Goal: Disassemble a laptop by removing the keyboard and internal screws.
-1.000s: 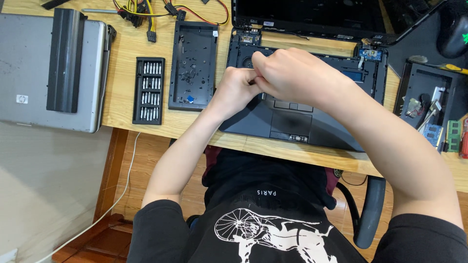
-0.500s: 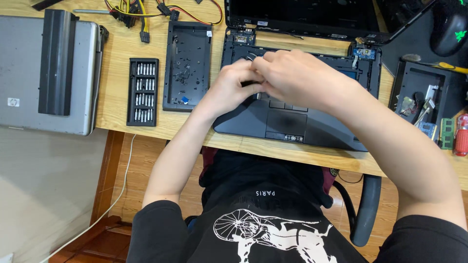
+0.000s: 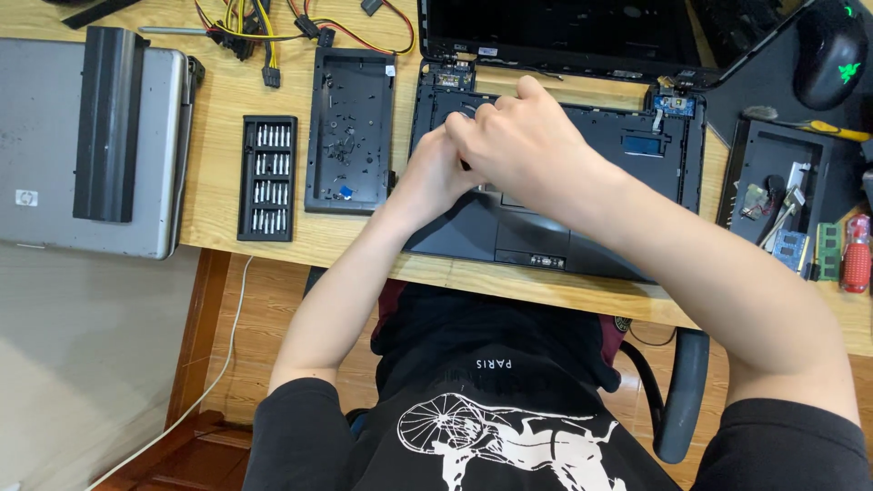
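An opened black laptop base [image 3: 532, 238] with its keyboard removed lies on the wooden desk [image 3: 227, 100], its dark screen [image 3: 564, 27] tilted back. Both my hands are pressed together over the base's upper left part. My right hand [image 3: 523, 136] is curled on top, fingertips toward the hinge. My left hand [image 3: 435, 173] sits just under and left of it, half hidden. A small dark thing [image 3: 466, 165] shows between them; which hand holds it is hidden.
A black tray with loose screws [image 3: 350, 132] and a screwdriver bit set [image 3: 266, 177] lie left of the laptop. Farther left is a silver laptop [image 3: 45, 173] with a black bar [image 3: 109, 123] on it. Cables [image 3: 273, 23], a mouse [image 3: 829, 45], a parts tray [image 3: 773, 164] and a red-handled tool [image 3: 857, 255] are around.
My hands stay clasped over the laptop's upper left part; they have shifted slightly toward the hinge, and the view has moved a little.
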